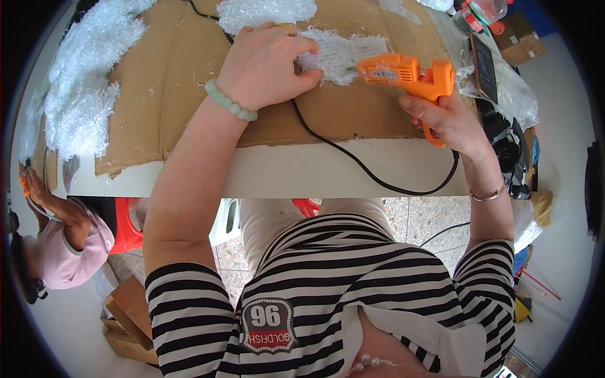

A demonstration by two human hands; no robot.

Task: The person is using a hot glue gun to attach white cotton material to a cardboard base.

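My right hand [450, 123] is wrapped round the grip of an orange glue gun [403, 68], whose nozzle points left. Its tip is over the right part of a white shaggy fabric piece [346, 53], and I cannot tell whether they touch. Curled at that piece's left end, my left hand [268, 66] grips it with the fingers bent and the thumb near the index finger; some fingertips are hidden. From the gun's handle a black cord [359, 165] hangs below the table edge, then runs up under my left hand.
Brown cardboard [195, 94] covers the white table. White shaggy material [82, 82] is heaped at left, with another bundle [265, 12] at the far side. A phone [484, 68] and plastic bags lie right. At far left another person [69, 236] holds an orange tool.
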